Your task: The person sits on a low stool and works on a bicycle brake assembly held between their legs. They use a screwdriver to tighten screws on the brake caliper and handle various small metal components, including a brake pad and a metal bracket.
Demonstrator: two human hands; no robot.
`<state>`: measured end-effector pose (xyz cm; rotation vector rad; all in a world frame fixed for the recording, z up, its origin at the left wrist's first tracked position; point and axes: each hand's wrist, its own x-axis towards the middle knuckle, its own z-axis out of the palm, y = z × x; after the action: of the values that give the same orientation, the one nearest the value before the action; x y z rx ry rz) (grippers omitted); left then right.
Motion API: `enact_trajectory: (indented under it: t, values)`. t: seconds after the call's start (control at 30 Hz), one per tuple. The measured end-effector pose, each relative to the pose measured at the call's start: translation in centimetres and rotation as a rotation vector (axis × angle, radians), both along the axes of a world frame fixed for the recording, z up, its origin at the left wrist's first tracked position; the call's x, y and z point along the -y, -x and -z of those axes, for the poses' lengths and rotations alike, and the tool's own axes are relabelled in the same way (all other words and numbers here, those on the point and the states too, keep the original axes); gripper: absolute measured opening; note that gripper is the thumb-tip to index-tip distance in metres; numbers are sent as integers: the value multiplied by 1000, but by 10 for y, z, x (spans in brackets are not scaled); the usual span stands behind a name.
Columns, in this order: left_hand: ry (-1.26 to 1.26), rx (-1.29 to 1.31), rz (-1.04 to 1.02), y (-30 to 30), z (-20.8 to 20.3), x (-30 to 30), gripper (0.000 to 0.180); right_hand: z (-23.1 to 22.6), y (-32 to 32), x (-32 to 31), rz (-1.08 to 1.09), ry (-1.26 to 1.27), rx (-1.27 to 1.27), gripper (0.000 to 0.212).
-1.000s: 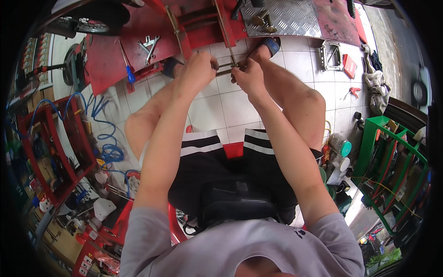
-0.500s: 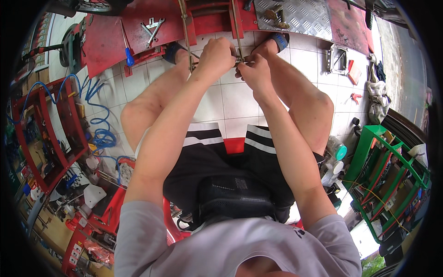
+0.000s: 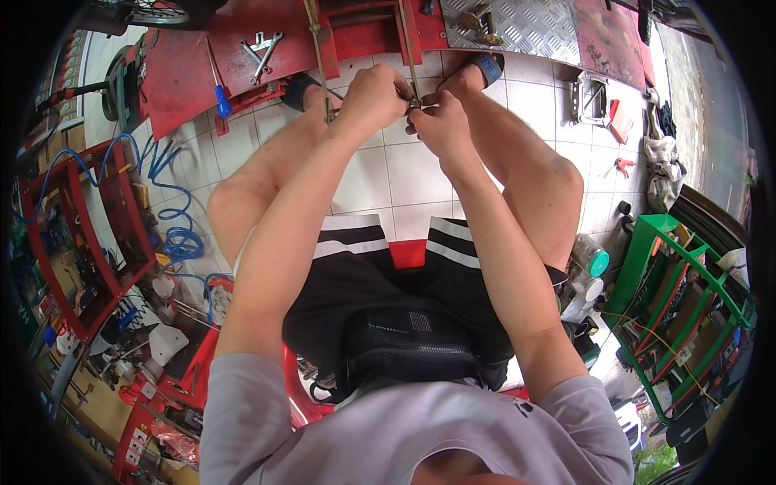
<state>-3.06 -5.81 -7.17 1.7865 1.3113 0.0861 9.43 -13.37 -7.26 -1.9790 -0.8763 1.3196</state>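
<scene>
Nearest, at the right, a green rack (image 3: 634, 267) holds dark and reddish pieces, too crowded to tell apart. Beside it stands a clear jar with a turquoise lid (image 3: 598, 263); its contents are unclear. Farther out, the left hand (image 3: 377, 95) and right hand (image 3: 442, 123) are close together, fingers pinched at the lower end of the right one of two metal rods (image 3: 409, 50); the small part between them is mostly hidden. A second ago a wider gap parted the hands. The rods extend past a red frame (image 3: 364, 40) by the worktop (image 3: 182, 81), where a blue-handled screwdriver (image 3: 221, 100) lies left of some wrenches (image 3: 265, 58).
</scene>
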Motion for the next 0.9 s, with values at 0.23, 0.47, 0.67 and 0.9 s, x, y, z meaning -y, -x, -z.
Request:
enact_trajectory:
  t: [0.23, 0.47, 0.67, 0.9]
  values:
    - [-2, -27, -4, -2, 1, 1, 18, 5, 0, -1, -20, -4, 68, 31]
    - [-6, -35, -7, -2, -1, 3, 19, 1, 0, -1, -12, 3, 49, 30]
    - [-61, -86, 18, 0, 1, 2, 20, 0, 1, 0, 14, -4, 0, 26]
    - [-111, -49, 24, -1, 4, 4, 20, 4, 3, 0, 34, -35, -31, 21]
